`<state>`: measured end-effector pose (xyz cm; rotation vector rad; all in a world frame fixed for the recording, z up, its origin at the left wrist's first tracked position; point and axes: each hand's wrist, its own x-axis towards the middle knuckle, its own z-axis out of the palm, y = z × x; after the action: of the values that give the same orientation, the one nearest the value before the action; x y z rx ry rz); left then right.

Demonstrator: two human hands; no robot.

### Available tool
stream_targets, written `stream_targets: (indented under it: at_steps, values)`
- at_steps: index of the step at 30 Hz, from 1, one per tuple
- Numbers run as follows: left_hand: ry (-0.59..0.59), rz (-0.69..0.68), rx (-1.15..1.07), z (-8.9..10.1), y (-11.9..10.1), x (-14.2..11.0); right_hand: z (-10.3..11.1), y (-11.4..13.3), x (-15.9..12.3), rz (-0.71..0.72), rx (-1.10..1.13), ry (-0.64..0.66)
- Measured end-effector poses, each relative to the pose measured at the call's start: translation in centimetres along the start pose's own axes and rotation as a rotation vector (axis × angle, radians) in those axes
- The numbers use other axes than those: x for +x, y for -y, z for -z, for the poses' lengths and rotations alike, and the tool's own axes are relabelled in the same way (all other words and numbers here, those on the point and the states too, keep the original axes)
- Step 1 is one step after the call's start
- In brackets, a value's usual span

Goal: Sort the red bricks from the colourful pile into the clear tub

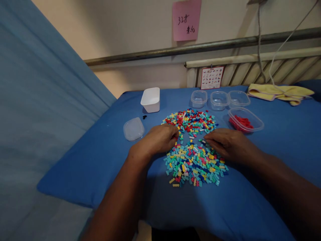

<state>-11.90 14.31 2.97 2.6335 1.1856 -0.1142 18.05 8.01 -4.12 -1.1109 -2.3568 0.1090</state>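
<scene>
Many small toy building bricks in mixed colours lie in two heaps, a far heap (pixel 190 121) and a larger near heap (pixel 194 164). My left hand (pixel 163 138) is closed with curled fingers at the left side, between the heaps. Red shows by its fingertips, but whether it grips a brick is hidden. Across from it, my right hand (pixel 227 142) has its fingers pressed together, tips down at the right edge of the gap. What those fingertips hold, if anything, is too small to make out. A few loose bricks lie between the hands.
A clear tub (pixel 259 125) with red bricks stands right of the heaps. Behind are clear tubs (pixel 199 99), a white container (pixel 151 100) and a yellow cloth (pixel 276 92). A lid (pixel 133 129) and small black pieces (pixel 144 117) lie left. A blue curtain (pixel 37 83) hangs at left.
</scene>
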Motion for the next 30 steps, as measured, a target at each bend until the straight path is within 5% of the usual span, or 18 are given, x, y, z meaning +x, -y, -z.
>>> stream_targets:
  at_steps: [8, 14, 22, 30]
  values:
    - [-0.092, -0.064, -0.063, -0.3, -0.7, 0.2, 0.0, 0.7, 0.3, -0.002, 0.055, -0.042]
    - [-0.196, -0.094, -0.793, -1.7, -2.3, 1.3, -0.1, 3.2, 1.2, -0.051, 0.235, -0.177]
    - [-0.09, -0.005, -1.42, -3.4, -3.5, 2.8, -0.2, 3.9, 1.7, 0.015, 0.227, -0.298]
    - [-0.03, 0.04, -1.481, -3.5, -3.5, 2.7, 0.2, 3.7, 1.6, 0.002, 0.215, -0.325]
